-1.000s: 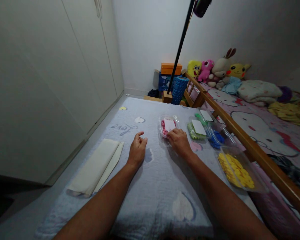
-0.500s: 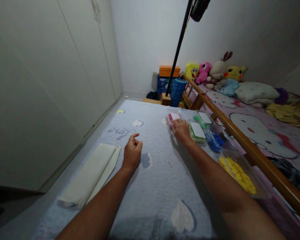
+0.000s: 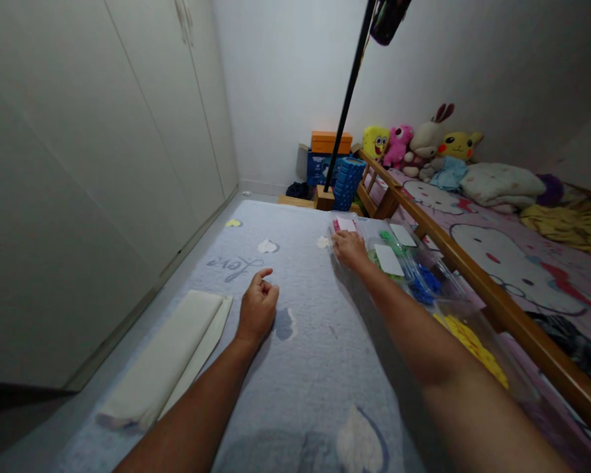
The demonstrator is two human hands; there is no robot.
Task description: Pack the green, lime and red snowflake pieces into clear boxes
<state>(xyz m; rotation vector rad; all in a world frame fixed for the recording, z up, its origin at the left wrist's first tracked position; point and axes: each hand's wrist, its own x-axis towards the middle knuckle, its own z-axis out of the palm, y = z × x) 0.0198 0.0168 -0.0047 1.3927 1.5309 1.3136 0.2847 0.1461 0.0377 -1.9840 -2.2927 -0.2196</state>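
My right hand [image 3: 349, 248] is stretched far forward, its fingers closed on the near edge of a clear plastic box of pink pieces [image 3: 343, 225] with a white label. My left hand [image 3: 257, 309] rests on the light blue blanket [image 3: 305, 341] in a loose fist with nothing in it. To the right of my right arm lie more clear boxes in a row: green pieces [image 3: 388, 258], blue pieces [image 3: 425, 282] and yellow pieces [image 3: 473, 345].
A folded cream cloth [image 3: 170, 355] lies left of my left hand. White wardrobe doors [image 3: 103, 151] run along the left. A wooden bed rail [image 3: 477, 279] borders the right, with plush toys [image 3: 418, 141] behind. A black pole [image 3: 347, 98] and boxes [image 3: 329, 157] stand at the far end.
My right hand has pushed the pink box away from me along the blanket, to the far end of the row of boxes. My left hand stayed in place, curled.
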